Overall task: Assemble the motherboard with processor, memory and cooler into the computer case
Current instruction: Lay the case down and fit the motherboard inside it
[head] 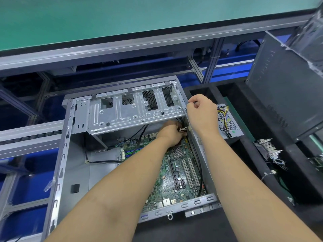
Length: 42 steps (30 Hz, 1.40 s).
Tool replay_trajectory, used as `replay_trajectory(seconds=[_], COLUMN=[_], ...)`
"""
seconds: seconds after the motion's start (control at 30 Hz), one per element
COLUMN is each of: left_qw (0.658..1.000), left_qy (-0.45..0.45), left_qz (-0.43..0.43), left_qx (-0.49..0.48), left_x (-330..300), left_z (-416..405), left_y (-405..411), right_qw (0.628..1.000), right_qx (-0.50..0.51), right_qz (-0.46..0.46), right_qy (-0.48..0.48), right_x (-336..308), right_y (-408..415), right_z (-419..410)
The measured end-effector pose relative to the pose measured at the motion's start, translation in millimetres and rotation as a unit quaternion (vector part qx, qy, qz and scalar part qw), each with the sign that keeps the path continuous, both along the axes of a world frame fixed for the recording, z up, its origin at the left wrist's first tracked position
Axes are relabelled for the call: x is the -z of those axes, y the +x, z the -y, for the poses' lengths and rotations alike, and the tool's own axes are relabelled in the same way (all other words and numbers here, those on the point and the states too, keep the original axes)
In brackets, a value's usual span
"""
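Both hands curl over the motherboard [176, 173]: left hand [170, 132] pinching a white connector [183, 129], right hand [201, 109] gripping the case wall [181, 96].

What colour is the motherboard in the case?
Green, with black and white slots; the motherboard shows in the head view, lying inside the grey case.

Matt grey sheet-metal case [73, 172], glossy green motherboard [167, 182]
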<state>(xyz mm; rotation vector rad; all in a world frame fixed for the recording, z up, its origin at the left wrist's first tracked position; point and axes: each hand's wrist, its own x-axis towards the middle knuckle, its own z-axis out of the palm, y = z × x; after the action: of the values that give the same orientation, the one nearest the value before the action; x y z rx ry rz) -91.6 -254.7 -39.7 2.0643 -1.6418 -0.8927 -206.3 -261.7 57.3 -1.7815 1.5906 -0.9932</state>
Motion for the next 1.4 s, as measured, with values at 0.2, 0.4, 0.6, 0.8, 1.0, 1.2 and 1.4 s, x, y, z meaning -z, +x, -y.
replay_trajectory(seconds=[0.2,0.4,0.6,0.8,1.0,1.2,1.4], left_qw=[1.000,1.000,1.000,1.000,1.000,1.000,0.999], left_qy=[0.004,-0.023,-0.030,-0.017,0.012,0.017,0.024], left_qz=[-0.010,-0.016,-0.008,0.004,0.000,0.008,-0.026], left_qx=[-0.010,-0.008,-0.001,0.003,0.003,-0.014,-0.042], left_x=[2.7,7.1,5.1,3.6,3.2,5.9,5.8], left_z=[2.1,-1.5,-3.1,0.6,3.6,0.8,-2.7], left_y=[-2.1,0.7,1.3,2.3,-0.3,-5.0,-3.9], right_qw=[1.000,1.000,1.000,1.000,1.000,1.000,1.000], right_qx=[0.001,0.001,0.001,0.003,0.003,0.005,0.000], right_qz=[0.006,0.009,0.012,0.019,0.018,0.014,0.006], right_qy=[-0.002,0.003,0.004,0.003,0.001,-0.005,-0.001], right_x=[1.0,0.2,1.0,2.5,2.9,3.1,2.0], right_y=[-0.4,-1.1,-1.1,-1.1,-1.5,-1.0,-2.1], right_z=[0.2,-0.8,-0.1,1.0,2.8,3.0,-0.1])
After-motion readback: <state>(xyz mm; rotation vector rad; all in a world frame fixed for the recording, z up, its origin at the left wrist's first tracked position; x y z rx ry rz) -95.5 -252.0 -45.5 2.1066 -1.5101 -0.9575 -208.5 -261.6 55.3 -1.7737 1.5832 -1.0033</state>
